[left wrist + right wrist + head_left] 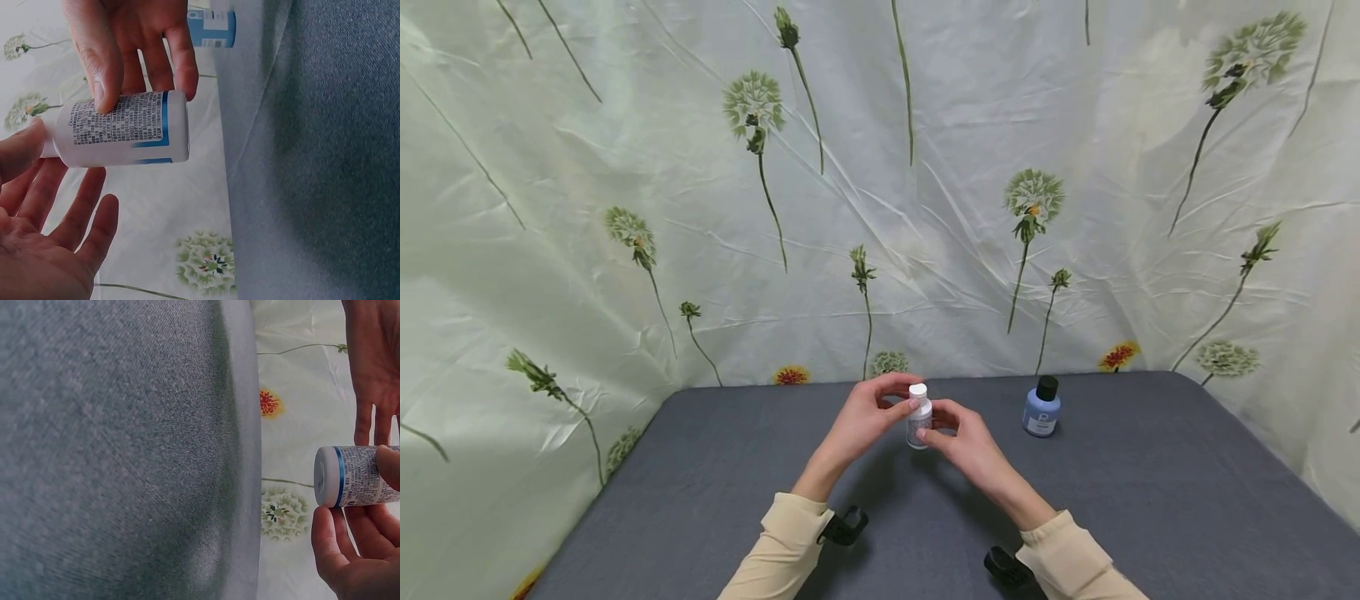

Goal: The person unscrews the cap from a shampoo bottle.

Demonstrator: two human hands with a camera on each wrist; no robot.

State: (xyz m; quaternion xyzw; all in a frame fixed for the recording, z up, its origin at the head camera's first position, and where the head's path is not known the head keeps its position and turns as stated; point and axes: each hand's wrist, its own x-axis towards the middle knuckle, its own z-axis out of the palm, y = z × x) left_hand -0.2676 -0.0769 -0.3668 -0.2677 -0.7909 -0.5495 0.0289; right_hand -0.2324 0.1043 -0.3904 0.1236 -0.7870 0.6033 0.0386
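Observation:
A small white bottle (919, 431) with a printed label and blue stripe is held above the table, upright in the head view. My left hand (867, 414) pinches it at the white cap (917, 390), thumb in front, other fingers spread behind. My right hand (967, 446) grips the body, its thumb pressing on the label and fingers around the far side. In the left wrist view, the dense label text (119, 119) faces the camera. The bottle's flat base (324, 477) shows in the right wrist view; the cap lies outside that frame.
A blue bottle (1041, 414) with a black cap (1047, 387) stands on the dark grey table (737, 467) to the right of my hands. Behind the table's far edge hangs a pale curtain (940, 250) printed with dandelions.

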